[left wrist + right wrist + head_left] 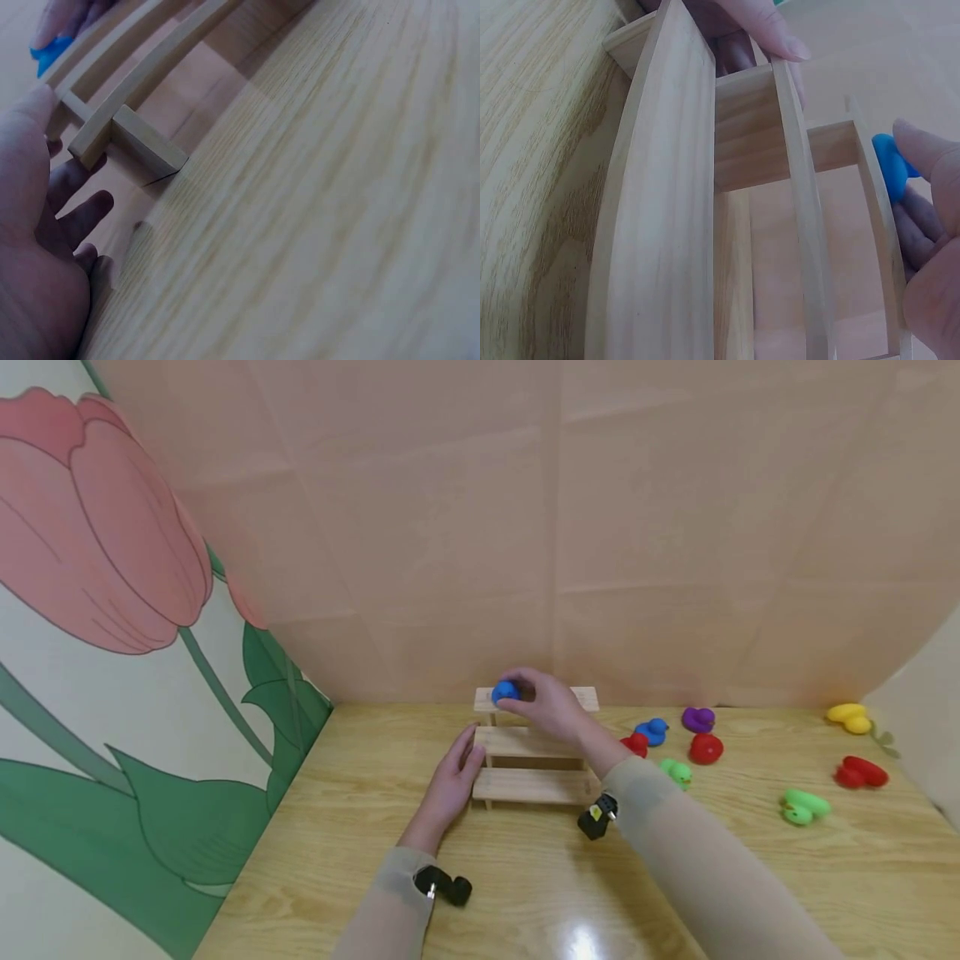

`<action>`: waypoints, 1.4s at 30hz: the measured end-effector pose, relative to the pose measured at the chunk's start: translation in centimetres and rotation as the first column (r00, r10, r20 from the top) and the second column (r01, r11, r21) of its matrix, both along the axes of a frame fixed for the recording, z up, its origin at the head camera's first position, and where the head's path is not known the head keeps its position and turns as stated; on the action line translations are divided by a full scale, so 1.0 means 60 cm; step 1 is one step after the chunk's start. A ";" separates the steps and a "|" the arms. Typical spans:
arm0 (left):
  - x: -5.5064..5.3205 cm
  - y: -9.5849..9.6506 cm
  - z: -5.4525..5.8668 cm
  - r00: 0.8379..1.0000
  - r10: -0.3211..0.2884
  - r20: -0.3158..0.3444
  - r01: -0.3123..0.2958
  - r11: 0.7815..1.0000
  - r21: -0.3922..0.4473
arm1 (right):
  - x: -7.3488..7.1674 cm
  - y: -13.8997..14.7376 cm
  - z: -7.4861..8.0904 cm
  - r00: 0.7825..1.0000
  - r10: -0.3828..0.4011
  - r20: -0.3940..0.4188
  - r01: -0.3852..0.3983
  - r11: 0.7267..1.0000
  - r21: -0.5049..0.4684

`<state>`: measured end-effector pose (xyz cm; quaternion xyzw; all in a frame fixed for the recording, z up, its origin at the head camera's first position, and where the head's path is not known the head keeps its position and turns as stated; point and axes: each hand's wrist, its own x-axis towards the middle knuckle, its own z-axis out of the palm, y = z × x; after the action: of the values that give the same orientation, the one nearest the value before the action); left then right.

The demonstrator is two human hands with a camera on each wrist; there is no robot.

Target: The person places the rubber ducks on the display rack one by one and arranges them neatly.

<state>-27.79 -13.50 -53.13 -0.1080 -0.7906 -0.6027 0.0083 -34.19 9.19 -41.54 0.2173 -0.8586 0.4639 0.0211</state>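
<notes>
Sleeve (697, 843), purple duck (698, 720): head view only; right grip (551, 706) pinches blue toy (504, 692); left grip (450, 777), spread, touches shelf (534, 785).

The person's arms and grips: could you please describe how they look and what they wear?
The left sleeve and right sleeve are long and beige, greyer near the cuffs. A black left camera and right camera sit there; the right one has a yellow mark. Left grip and right grip wear no gloves.
</notes>
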 end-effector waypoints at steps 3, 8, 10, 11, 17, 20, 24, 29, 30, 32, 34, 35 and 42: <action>-0.003 0.001 0.000 1.000 0.007 0.001 -0.007 1.000 -0.007 | -0.001 0.001 0.001 1.000 0.000 -0.008 0.000 1.000 0.000; -0.004 0.005 0.002 1.000 0.011 0.005 -0.011 1.000 -0.015 | -0.002 0.008 -0.001 1.000 0.017 -0.008 -0.017 0.999 -0.034; -0.003 0.007 0.001 1.000 0.012 0.008 -0.012 1.000 -0.018 | 0.000 0.015 -0.003 1.000 0.016 0.003 -0.016 0.998 -0.063; -0.003 0.007 0.001 1.000 0.014 0.010 -0.014 1.000 -0.021 | 0.002 0.020 -0.003 1.000 0.013 0.007 -0.013 0.997 -0.075; -0.001 0.010 0.002 1.000 0.018 0.013 -0.017 0.999 -0.029 | 0.023 0.060 -0.002 1.000 -0.028 -0.002 0.027 0.984 -0.175; 0.000 0.009 0.003 1.000 0.018 0.008 -0.018 0.999 -0.028 | 0.039 0.084 0.002 0.999 -0.042 0.008 0.043 0.971 -0.235; 0.003 0.006 0.006 1.000 0.017 0.004 -0.017 1.000 -0.023 | 0.062 0.116 0.006 0.996 -0.083 0.012 0.084 0.961 -0.265; 0.007 0.002 0.009 1.000 0.021 0.003 -0.021 0.999 -0.024 | 0.085 0.154 0.003 0.982 -0.188 -0.027 0.175 0.950 -0.258; 0.008 0.001 0.009 1.000 0.021 0.003 -0.021 0.999 -0.023 | 0.089 0.162 0.001 0.978 -0.208 -0.028 0.194 0.947 -0.257; 0.010 0.000 0.009 1.000 0.023 0.005 -0.023 0.999 -0.023 | 0.097 0.177 -0.003 0.969 -0.245 -0.028 0.230 0.940 -0.253; 0.010 -0.001 0.010 1.000 0.022 0.004 -0.022 1.000 -0.022 | 0.105 0.190 -0.007 0.961 -0.277 -0.020 0.264 0.934 -0.241; 0.010 -0.001 0.010 1.000 0.023 0.006 -0.022 1.000 -0.022 | 0.108 0.196 -0.009 0.957 -0.289 -0.013 0.278 0.931 -0.236; 0.012 -0.001 0.009 1.000 0.020 0.001 -0.020 1.000 -0.012 | 0.119 0.233 -0.033 0.944 -0.328 -0.018 0.322 0.935 -0.149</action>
<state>-27.08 -13.57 -52.58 -0.0998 -0.7951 -0.5980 0.0131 -27.04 23.15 -43.55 0.0800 -0.8462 0.5101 0.1315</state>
